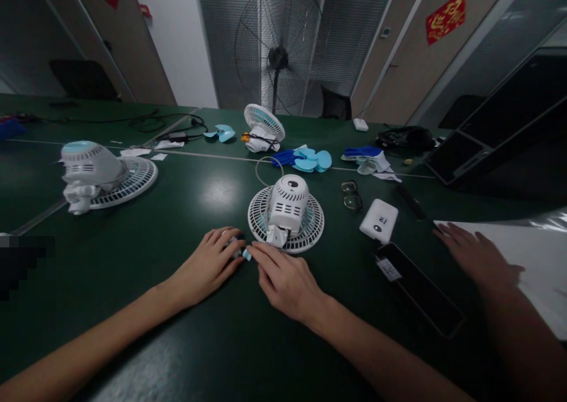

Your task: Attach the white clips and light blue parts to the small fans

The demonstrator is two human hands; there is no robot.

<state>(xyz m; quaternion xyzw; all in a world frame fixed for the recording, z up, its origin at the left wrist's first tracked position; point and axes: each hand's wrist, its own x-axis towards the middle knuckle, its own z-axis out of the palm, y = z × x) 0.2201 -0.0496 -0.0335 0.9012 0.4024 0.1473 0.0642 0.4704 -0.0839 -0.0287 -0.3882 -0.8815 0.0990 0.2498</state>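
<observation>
My left hand [210, 264] and my right hand [283, 279] lie on the dark green table [186, 331], fingertips meeting at a small pale blue and white part [245, 253]. Both hands pinch this part just in front of a small white desk fan [287, 212] that lies face down on its round grille, motor housing up. The part is mostly hidden by my fingers.
Another white fan [100, 175] lies at the left, a third [262, 129] stands farther back. Blue fan blades [312, 160], glasses [351, 195], a white box [379, 220] and a black phone [419, 287] lie to the right. Another person's hand [476, 254] rests by white paper [538, 266].
</observation>
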